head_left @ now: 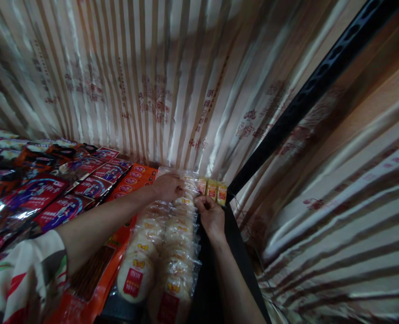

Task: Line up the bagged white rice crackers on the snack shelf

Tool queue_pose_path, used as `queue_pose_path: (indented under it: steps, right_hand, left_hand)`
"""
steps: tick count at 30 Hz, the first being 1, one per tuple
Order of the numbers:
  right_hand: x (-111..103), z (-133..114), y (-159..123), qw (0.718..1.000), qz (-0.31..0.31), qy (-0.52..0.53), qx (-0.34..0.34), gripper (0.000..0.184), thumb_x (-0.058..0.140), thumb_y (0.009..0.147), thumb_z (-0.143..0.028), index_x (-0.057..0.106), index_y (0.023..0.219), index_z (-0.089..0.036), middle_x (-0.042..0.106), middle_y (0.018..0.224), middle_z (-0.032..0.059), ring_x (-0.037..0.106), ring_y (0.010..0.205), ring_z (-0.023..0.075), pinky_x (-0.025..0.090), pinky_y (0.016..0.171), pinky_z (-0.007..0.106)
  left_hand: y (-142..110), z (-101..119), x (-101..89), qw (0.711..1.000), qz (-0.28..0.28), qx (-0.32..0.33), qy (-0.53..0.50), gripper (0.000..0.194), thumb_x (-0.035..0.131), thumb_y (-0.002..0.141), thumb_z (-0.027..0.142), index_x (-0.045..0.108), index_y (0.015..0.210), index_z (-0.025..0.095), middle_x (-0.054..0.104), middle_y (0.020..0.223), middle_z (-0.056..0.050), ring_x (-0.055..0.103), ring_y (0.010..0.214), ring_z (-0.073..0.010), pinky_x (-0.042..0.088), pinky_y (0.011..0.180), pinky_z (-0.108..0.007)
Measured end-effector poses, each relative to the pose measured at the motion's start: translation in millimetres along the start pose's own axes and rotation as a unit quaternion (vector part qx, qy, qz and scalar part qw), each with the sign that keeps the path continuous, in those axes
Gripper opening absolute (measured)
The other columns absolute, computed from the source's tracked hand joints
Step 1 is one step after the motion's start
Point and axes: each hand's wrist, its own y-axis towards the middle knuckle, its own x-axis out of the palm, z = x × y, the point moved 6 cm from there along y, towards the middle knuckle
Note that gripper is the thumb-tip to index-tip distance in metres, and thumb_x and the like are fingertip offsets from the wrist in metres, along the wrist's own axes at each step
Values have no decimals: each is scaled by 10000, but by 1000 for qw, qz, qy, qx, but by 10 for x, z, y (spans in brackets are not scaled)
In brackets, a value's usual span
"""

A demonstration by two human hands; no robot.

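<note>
My left hand [168, 186] lies on the far end of a row of clear packets of round pale rice crackers [165, 238], its fingers curled over the top packet. Just to the right, my right hand [210, 215] is closed in a pinch on the edge of a cracker packet. Behind the hands stand small yellow and orange packets [216, 191] against the back of the shelf. The cracker packets run in two rows toward me, each with a red label.
Orange packets [132, 180] and red and purple snack bags [51, 198] cover the shelf to the left. A striped satin curtain [145, 81] hangs behind and to the right. A black perforated shelf post [314, 85] slants up at the right.
</note>
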Motion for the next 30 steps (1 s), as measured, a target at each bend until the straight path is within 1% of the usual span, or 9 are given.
queue_pose_path:
  steps: [2,5,9,12,15,18,22,25,30]
  right_hand:
    - [8,-7,3,1000,0,-1,2,262,540,725,-457,596,662,-209,593,618,-21,514,558,126,387,590,233]
    - [0,-24,5,1000,4,6,0,277,539,724,-477,596,698,-207,601,635,-10,531,575,137,402,600,241]
    - [-97,-26,-41,1000,17,-21,15,336,536,716,-531,590,771,-204,616,660,6,557,593,156,412,606,258]
    - [-128,-29,-118,998,-30,-51,27,375,502,730,-568,585,679,-205,575,597,-5,521,562,149,384,573,254]
    - [-110,-65,-196,997,-76,-15,19,386,503,730,-570,593,680,-198,560,602,-10,501,573,139,377,571,244]
    - [-81,-70,-226,995,-92,15,19,369,523,724,-555,607,696,-196,576,622,-11,504,584,132,377,573,236]
    - [-37,-20,-208,995,-97,36,13,303,568,697,-497,616,696,-198,607,653,-5,529,603,137,397,587,239]
    - [-11,14,-208,995,-95,31,6,269,541,719,-463,608,700,-203,603,650,-2,534,603,144,407,588,244]
    - [-20,-20,-239,999,-49,20,-4,265,500,757,-445,582,688,-203,575,620,-6,508,566,132,403,567,236]
  left_hand:
    - [-3,0,29,1000,-13,7,14,163,516,774,245,660,741,178,656,786,-41,584,815,-164,438,802,-258]
    - [-1,-25,58,1000,-7,-10,21,168,499,769,213,660,746,172,667,801,-48,594,808,-165,442,791,-260]
    - [-12,-33,72,999,0,-34,9,166,502,769,209,661,762,164,674,816,-54,603,845,-172,446,802,-266]
    - [-22,-27,64,999,3,-45,6,169,505,768,199,668,773,155,677,835,-65,601,868,-177,444,823,-273]
    - [-23,3,53,999,2,-35,17,179,502,772,191,676,779,152,679,836,-70,600,866,-177,439,837,-275]
    - [-28,19,37,999,4,-37,20,187,498,775,194,679,799,151,681,845,-71,602,842,-173,445,813,-269]
    - [-37,20,36,999,1,-47,17,183,502,774,185,680,799,150,684,852,-72,598,853,-177,441,812,-267]
    - [-36,11,47,999,8,-44,7,155,520,768,197,669,777,155,677,819,-56,590,850,-174,434,824,-269]
    - [-53,32,7,998,51,-18,5,112,528,758,186,632,786,158,637,843,-50,551,880,-169,416,856,-278]
